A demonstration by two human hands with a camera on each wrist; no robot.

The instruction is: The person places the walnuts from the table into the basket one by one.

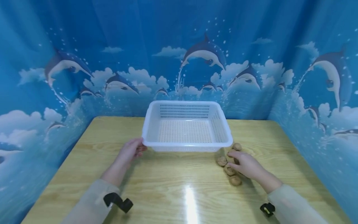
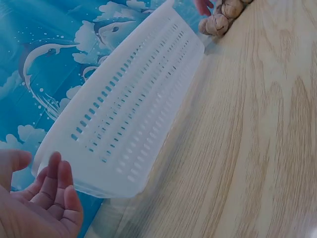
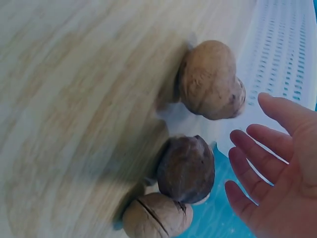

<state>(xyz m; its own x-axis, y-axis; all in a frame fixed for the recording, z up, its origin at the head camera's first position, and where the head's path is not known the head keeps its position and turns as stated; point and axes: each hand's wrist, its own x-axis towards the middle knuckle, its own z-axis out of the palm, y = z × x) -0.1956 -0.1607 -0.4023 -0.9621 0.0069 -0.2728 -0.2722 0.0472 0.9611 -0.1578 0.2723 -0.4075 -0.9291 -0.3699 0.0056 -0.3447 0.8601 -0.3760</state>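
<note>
A white plastic basket (image 1: pixel 184 144) with slotted walls stands at the back middle of the table. My left hand (image 1: pixel 132 149) is at its front left corner; in the left wrist view the thumb stands apart and the fingers (image 2: pixel 53 186), slightly bent, overlap the basket's end. Beside the front right corner lie several brown walnuts (image 1: pixel 235 180) in a loose group. My right hand (image 1: pixel 246 165) reaches over them, and in the right wrist view its fingers (image 3: pixel 257 148) are spread, with nothing held. One dark walnut (image 3: pixel 185 168) sits between two lighter ones there.
The wooden table (image 1: pixel 156 186) has a bright light reflection near its front. A blue curtain (image 1: pixel 139 40) printed with dolphins and clouds hangs behind and along both sides. Dark straps with small devices (image 1: pixel 118 202) sit on both sleeves.
</note>
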